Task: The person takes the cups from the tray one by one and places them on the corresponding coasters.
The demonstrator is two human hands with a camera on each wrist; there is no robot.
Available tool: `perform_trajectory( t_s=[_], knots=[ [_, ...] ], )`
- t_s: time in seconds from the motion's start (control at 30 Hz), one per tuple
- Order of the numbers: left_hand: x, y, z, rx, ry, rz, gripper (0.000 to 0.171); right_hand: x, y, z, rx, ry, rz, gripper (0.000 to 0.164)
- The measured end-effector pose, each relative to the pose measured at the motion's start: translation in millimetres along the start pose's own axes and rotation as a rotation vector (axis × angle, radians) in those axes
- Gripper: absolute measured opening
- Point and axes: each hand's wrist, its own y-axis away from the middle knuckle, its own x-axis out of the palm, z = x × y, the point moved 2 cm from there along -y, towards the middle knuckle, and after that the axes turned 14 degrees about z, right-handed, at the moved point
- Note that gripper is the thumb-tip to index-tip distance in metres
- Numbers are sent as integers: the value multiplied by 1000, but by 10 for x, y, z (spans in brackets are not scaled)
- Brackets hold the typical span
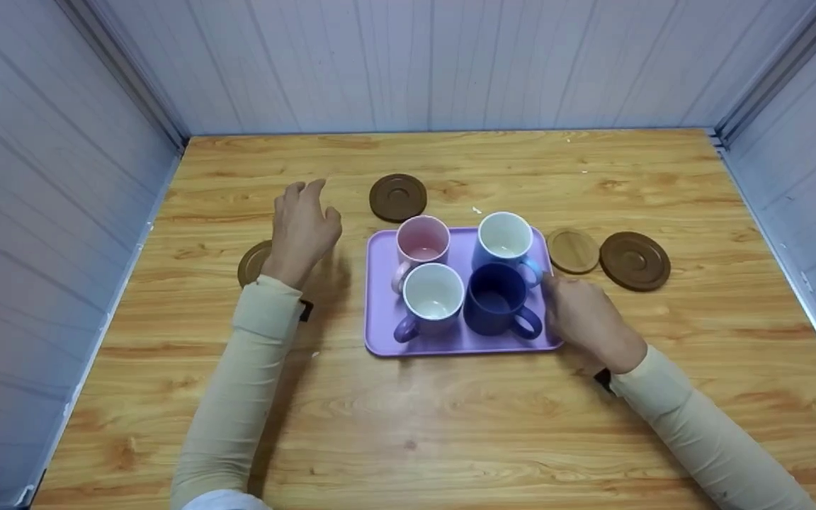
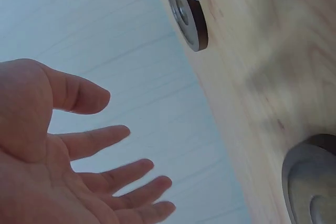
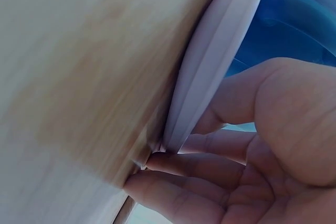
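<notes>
A purple tray [image 1: 382, 297] carries a pink mug [image 1: 423, 242], a white-lined mug with a light-blue handle [image 1: 505, 239], a white-lined mug with a purple handle [image 1: 433, 301] and a dark-blue mug [image 1: 494, 303]. At the tray's right edge my right hand [image 1: 587, 317] pinches the rim. In the right wrist view its thumb [image 3: 236, 100] lies over the rim, with fingertips at the tray's lower edge by the table. My left hand [image 1: 304, 230] hovers left of the tray, apart from it. The left wrist view shows its fingers [image 2: 128, 182] spread, holding nothing.
A brown coaster [image 1: 398, 197] lies behind the tray. Another brown coaster [image 1: 252, 265] is partly hidden by my left hand and sleeve. To the tray's right are a light wooden coaster [image 1: 573, 251] and a brown coaster [image 1: 635, 261]. Pale panels [image 1: 429, 64] enclose the table's back and sides.
</notes>
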Motion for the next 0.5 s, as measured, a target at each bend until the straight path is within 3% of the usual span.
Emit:
perform_trajectory(
  t_s=[0.33,0.5],
  knots=[
    [140,297,32,-68,-38,48,60,21,-5,-17,11,-17,17,7],
    [263,421,-22,-42,-53,65,60,7,-11,-16,17,-19,25,7]
  ],
)
